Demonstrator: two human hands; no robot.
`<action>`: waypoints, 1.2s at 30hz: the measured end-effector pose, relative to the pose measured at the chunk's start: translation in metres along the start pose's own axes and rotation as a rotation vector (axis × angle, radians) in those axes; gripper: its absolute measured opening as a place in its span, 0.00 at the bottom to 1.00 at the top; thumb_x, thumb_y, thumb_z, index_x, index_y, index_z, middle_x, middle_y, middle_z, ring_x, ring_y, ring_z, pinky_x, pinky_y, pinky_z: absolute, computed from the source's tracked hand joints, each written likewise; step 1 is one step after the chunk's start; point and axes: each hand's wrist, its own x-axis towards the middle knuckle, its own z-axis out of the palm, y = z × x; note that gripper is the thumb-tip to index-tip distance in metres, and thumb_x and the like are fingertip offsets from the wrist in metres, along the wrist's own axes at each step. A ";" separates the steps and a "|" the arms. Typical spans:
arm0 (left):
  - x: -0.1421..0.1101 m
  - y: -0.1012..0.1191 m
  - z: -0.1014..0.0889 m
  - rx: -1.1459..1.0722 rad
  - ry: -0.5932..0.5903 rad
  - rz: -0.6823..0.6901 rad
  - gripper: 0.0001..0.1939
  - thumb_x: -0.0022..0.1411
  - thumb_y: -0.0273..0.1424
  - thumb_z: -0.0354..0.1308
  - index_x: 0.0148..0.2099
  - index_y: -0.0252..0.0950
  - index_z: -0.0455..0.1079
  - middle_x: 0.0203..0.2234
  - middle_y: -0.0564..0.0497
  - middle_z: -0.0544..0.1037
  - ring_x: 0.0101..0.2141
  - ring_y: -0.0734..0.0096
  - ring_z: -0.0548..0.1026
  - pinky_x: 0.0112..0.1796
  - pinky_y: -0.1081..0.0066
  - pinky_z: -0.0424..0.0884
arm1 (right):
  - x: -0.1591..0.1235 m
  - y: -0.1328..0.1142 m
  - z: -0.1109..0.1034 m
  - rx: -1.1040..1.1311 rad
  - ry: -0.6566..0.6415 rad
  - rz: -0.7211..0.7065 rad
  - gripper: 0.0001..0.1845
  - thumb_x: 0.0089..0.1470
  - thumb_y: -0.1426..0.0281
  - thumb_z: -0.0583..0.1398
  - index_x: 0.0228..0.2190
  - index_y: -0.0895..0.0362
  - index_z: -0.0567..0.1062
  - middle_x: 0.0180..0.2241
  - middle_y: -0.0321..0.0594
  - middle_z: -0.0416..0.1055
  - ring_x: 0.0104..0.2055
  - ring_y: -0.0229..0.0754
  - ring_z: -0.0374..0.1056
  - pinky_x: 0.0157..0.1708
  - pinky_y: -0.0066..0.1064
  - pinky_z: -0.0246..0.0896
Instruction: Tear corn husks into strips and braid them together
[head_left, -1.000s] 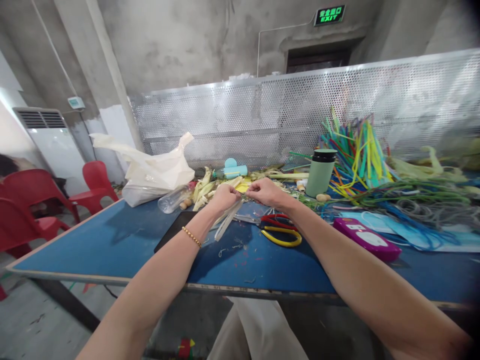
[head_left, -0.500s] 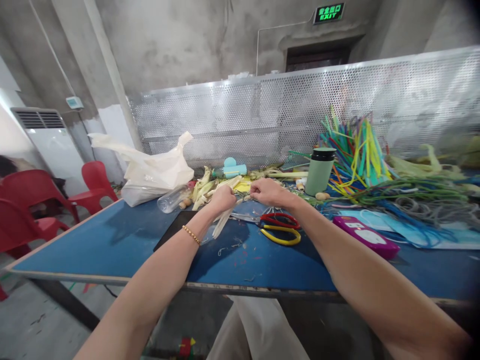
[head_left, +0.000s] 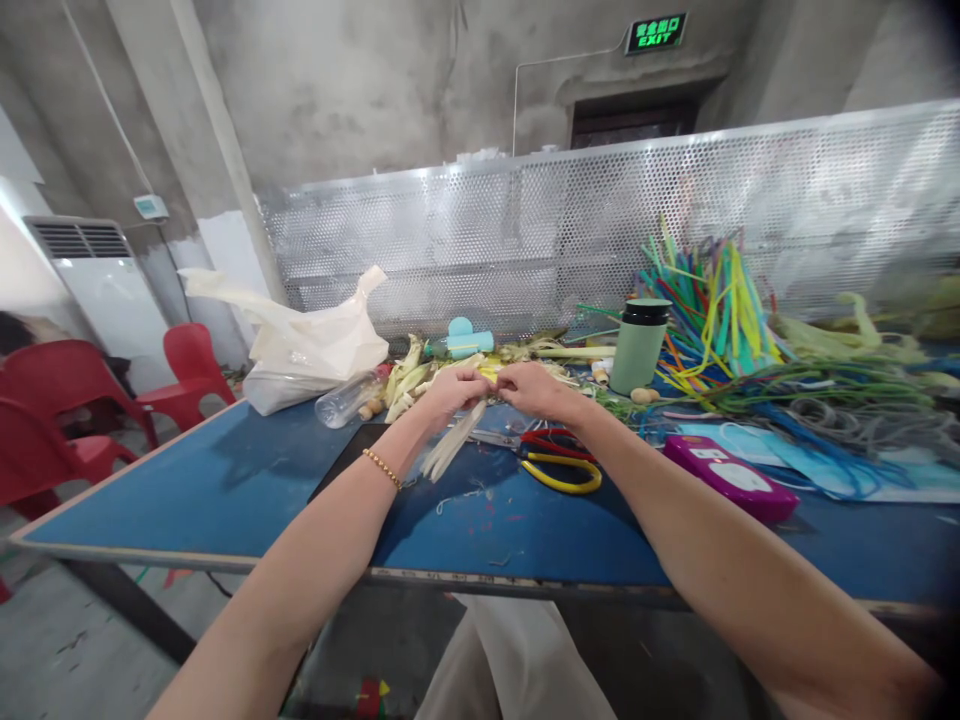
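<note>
A blue counter [head_left: 247, 480] carries scissors [head_left: 526, 452] with red and yellow handles, lying just right of the corn-husk strips [head_left: 452, 452]. The left hand [head_left: 454, 392] is closed on those strips, which hang below it. The right hand [head_left: 531, 390] is pinched narrow beside it; what it grips is too small to tell. This looks like fine fingerwork at the strips' upper end, calling next for a steady left hold.
</note>
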 end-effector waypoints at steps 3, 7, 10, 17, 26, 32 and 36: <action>-0.001 0.000 0.002 -0.022 0.000 -0.022 0.02 0.46 0.23 0.56 0.24 0.31 0.66 0.19 0.53 0.71 0.17 0.83 0.60 0.21 0.77 0.51 | -0.001 0.000 0.000 0.013 0.017 -0.011 0.09 0.52 0.74 0.57 0.27 0.61 0.78 0.27 0.41 0.75 0.29 0.37 0.64 0.28 0.27 0.48; 0.001 -0.002 0.001 -0.056 0.039 -0.063 0.03 0.46 0.21 0.55 0.22 0.31 0.66 0.18 0.51 0.71 0.16 0.82 0.60 0.19 0.77 0.53 | 0.000 0.003 0.002 0.010 0.063 -0.055 0.08 0.51 0.74 0.56 0.26 0.60 0.76 0.26 0.41 0.73 0.28 0.37 0.62 0.28 0.27 0.47; 0.002 -0.002 0.002 -0.125 0.081 -0.105 0.04 0.45 0.21 0.55 0.21 0.31 0.66 0.17 0.51 0.71 0.15 0.82 0.59 0.18 0.77 0.52 | 0.000 0.005 0.004 0.020 0.092 -0.111 0.07 0.49 0.76 0.56 0.25 0.60 0.74 0.25 0.40 0.71 0.28 0.37 0.61 0.28 0.27 0.46; 0.003 0.000 0.001 -0.075 0.138 -0.121 0.05 0.44 0.21 0.55 0.19 0.30 0.66 0.12 0.53 0.66 0.14 0.82 0.58 0.18 0.76 0.50 | 0.000 0.003 0.003 0.049 0.128 -0.217 0.06 0.48 0.80 0.54 0.24 0.59 0.69 0.23 0.39 0.67 0.26 0.36 0.56 0.28 0.27 0.44; 0.001 -0.005 -0.001 -0.055 0.113 -0.116 0.04 0.46 0.22 0.59 0.23 0.31 0.67 0.17 0.53 0.70 0.16 0.83 0.61 0.19 0.77 0.54 | -0.001 0.005 0.006 0.060 0.086 -0.140 0.07 0.50 0.77 0.55 0.25 0.60 0.73 0.24 0.39 0.69 0.26 0.37 0.58 0.28 0.27 0.46; 0.000 0.000 0.001 0.119 0.263 -0.145 0.09 0.55 0.32 0.60 0.27 0.32 0.70 0.21 0.52 0.72 0.19 0.80 0.65 0.20 0.76 0.55 | 0.000 0.006 -0.002 0.110 0.040 -0.035 0.08 0.51 0.74 0.57 0.29 0.60 0.78 0.25 0.39 0.73 0.27 0.37 0.62 0.29 0.26 0.49; -0.006 0.003 0.004 0.238 0.116 -0.187 0.14 0.59 0.37 0.57 0.29 0.31 0.73 0.26 0.48 0.76 0.22 0.76 0.68 0.22 0.74 0.59 | -0.002 0.002 -0.007 0.129 0.084 -0.036 0.09 0.51 0.74 0.57 0.30 0.61 0.78 0.25 0.39 0.72 0.27 0.36 0.61 0.29 0.26 0.48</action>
